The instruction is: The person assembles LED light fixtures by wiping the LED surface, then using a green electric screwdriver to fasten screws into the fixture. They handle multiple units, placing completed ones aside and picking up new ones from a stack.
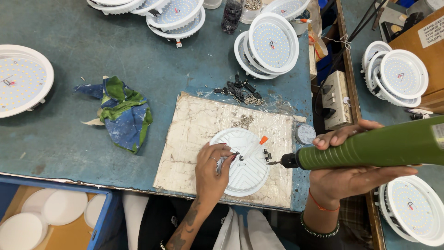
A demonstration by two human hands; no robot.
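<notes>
A round white lamp housing [247, 171] lies back-up on a worn cream board [194, 134] at the table's near edge. My left hand [210, 173] rests on the housing's left side, fingertips pinching a small dark screw or clip near its centre. My right hand [344, 178] grips a green electric screwdriver [370, 148], held level with its bit pointing left, just off the housing's right rim beside a small black clip [267, 154]. An orange-and-white wire [258, 144] crosses the housing.
A pile of black clips and screws [240, 92] lies above the board. Stacked round LED lamps [270, 44] sit at the back, left [21, 78] and right [400, 74]. A green-blue rag [125, 111] lies left. A blue crate [106, 217] holds white discs. A switch box [336, 99] sits right.
</notes>
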